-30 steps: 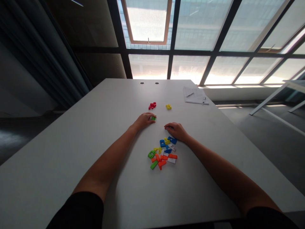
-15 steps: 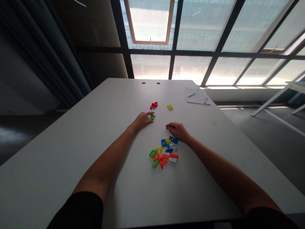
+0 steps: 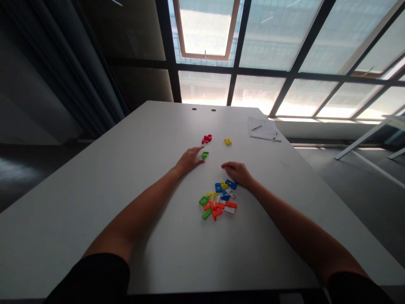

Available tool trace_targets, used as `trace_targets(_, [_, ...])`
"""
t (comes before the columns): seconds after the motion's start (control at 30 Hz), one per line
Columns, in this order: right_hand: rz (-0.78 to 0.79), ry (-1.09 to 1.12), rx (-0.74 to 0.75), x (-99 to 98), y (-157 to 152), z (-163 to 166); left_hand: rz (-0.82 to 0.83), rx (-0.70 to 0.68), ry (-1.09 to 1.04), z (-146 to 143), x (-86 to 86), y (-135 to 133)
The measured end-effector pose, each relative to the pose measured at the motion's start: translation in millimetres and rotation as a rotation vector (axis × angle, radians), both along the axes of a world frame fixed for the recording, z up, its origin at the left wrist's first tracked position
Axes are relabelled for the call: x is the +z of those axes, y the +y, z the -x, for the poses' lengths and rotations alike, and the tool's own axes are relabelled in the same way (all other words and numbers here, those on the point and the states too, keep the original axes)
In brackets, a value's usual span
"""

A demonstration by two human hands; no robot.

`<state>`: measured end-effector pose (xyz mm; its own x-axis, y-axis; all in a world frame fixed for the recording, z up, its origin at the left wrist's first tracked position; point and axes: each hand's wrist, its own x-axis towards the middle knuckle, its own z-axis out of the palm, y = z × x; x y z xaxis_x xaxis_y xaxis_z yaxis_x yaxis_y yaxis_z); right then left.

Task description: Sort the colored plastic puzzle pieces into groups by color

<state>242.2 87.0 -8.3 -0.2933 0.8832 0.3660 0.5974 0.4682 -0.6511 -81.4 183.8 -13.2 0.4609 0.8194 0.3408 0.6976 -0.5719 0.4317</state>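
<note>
My left hand (image 3: 190,160) is over the white table, thumb and fingers spread apart around the left side of a small group of green plastic pieces (image 3: 205,155). A gap shows between the fingertips and the green pieces. My right hand (image 3: 237,171) rests on the table with its fingers curled together, and no object shows in them. Just below it lies a loose pile of coloured pieces: a blue piece (image 3: 218,187), a yellow piece (image 3: 224,185), a green piece (image 3: 204,200), an orange piece (image 3: 217,214) and a white piece (image 3: 229,210), among others.
Beyond my hands, a red group of pieces (image 3: 206,138) and a yellow group (image 3: 228,141) lie on the white table (image 3: 95,202). Papers (image 3: 262,128) with a pen are at the far right edge. Windows stand behind; a curtain (image 3: 69,63) hangs at left.
My left hand has opened wider and drawn slightly away from the green pieces, letting them go. My right hand stays nearly in place. The whole view has shifted a little.
</note>
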Motion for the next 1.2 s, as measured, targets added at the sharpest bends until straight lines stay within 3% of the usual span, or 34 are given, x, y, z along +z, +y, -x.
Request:
trace_targets(0.13, [-0.175, -0.024, 0.3, 17.1, -18.2, 16.5, -0.064, 0.037, 0.061, 21.3, -8.5, -30.6])
trace_targets(0.23, [-0.208, -0.081, 0.543, 33.7, -44.5, 38.2, -0.121, 0.11, 0.037, 34.0, -10.0, -53.3])
trace_targets(0.33, [-0.171, -0.181, 0.684, 45.6, -68.1, 56.9, -0.126, 0.174, 0.03, 34.5, -6.0, -64.6])
trace_targets(0.43, [-0.135, -0.259, 0.729, 49.3, -76.7, 66.4, -0.101, 0.198, 0.079, 27.3, 0.7, -66.6])
trace_targets(0.67, [-0.106, -0.393, 0.53, 47.3, -38.8, 60.9, -0.08, 0.289, 0.117, 18.4, 14.3, -71.1])
trace_targets(0.93, [-0.038, -0.535, 0.12, 46.8, 28.2, 46.5, -0.102, 0.234, 0.13, 19.5, 11.0, -66.4])
trace_targets(1.2, [-0.027, -0.549, -0.058, 41.3, 49.6, 62.0, -0.093, 0.244, 0.219, 18.1, 8.1, -65.5])
